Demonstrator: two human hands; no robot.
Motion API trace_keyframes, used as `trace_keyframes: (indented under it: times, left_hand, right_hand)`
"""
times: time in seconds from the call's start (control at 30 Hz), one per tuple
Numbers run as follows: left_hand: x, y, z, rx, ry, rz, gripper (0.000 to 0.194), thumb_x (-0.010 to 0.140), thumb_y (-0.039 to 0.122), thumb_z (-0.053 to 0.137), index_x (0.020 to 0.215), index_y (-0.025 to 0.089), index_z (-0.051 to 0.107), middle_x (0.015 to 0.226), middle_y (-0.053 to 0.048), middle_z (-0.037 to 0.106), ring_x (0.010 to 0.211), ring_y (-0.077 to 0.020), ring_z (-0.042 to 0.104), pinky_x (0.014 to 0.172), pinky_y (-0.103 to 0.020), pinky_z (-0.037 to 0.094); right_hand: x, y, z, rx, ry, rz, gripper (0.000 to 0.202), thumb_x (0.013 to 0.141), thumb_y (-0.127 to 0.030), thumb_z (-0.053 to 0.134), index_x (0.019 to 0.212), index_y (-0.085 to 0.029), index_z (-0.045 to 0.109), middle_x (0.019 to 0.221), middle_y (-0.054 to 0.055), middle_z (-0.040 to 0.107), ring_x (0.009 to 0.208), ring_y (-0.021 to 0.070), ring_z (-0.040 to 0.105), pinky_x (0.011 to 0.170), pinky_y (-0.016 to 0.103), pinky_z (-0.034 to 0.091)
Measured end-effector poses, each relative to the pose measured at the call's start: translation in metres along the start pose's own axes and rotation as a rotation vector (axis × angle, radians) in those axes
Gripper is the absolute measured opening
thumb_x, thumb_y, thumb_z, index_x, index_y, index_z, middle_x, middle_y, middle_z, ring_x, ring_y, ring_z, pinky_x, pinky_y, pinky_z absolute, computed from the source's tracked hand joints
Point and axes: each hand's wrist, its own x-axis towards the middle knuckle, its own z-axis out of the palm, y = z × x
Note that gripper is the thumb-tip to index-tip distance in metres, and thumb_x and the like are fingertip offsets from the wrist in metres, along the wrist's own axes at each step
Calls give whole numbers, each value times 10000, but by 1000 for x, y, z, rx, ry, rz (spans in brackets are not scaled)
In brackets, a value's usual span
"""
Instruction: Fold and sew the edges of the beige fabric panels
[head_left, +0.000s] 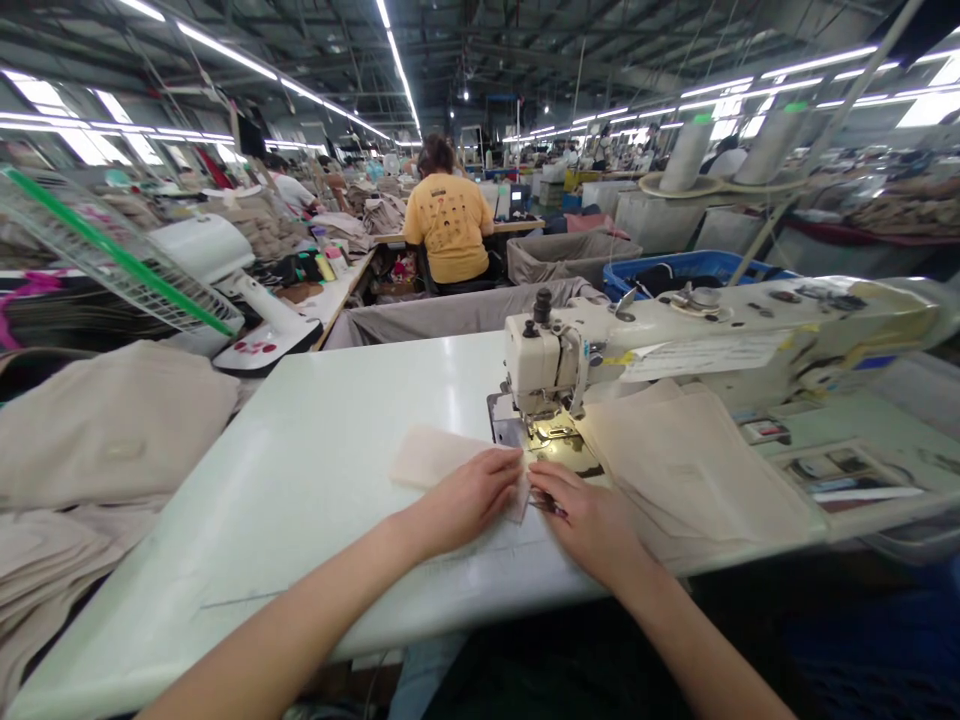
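A small cream fabric piece [435, 456] lies on the pale table, in front of and left of the sewing machine's needle area [551, 432]. My left hand [480, 492] presses on its right part, fingers together at the edge. My right hand [589, 510] is closed beside it, fingertips near the same edge, with a small dark metal tool partly showing under the fingers. The machine head [536, 360] stands just beyond both hands, its lamp lighting the metal plate. Larger cream fabric panels [690, 470] lie right of the needle area.
Stacked cream fabric [112, 430] sits at the left, near a white fan [202, 250]. A tray of small tools [847, 475] is at the right. Beyond the table are grey cloth bins [450, 318], a blue basket [690, 265] and a seated person in yellow [448, 225].
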Motion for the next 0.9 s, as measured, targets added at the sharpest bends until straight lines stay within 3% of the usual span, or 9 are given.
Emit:
trace_keyframes:
  times: [0.17,0.33,0.47,0.63,0.9]
  left_hand:
    - [5,-4,-1,199,-48,43,262,1006,249,478,1228,185,602,1293,-109,624,1188,-250,574,1003,-415,497]
    - [26,7,17,331,12,-168,246,994,275,487,1191,174,592,1194,-121,618,1101,-281,562,895,-437,507]
    - [38,11,27,342,57,-250,217,971,238,489,1139,146,593,1160,-135,618,1080,-299,553,873,-452,510]
    - [35,5,19,227,23,-156,119,944,226,536,988,172,632,1077,-97,656,1039,-261,577,926,-409,515]
    - [36,8,17,238,34,-215,182,949,253,543,1084,174,635,1203,-107,654,1105,-288,569,931,-447,523]
  right_hand:
    - [7,-6,-3,-72,-98,87,369,870,-99,520,1183,-218,674,1285,64,687,977,199,721,835,292,572]
    - [17,2,-4,-112,-77,97,312,910,-143,530,1182,-209,669,1303,72,672,1001,211,710,868,327,564]
    - [19,12,-4,-59,-41,72,308,911,-138,533,1179,-204,670,1315,67,667,1070,208,688,933,333,545]
    - [15,16,-3,-100,-72,70,354,859,-93,537,1170,-194,673,1348,81,648,1070,224,692,918,355,558]
    - [16,17,0,-114,-55,82,432,825,-43,511,1210,-178,651,1369,88,636,1117,224,673,993,374,529]
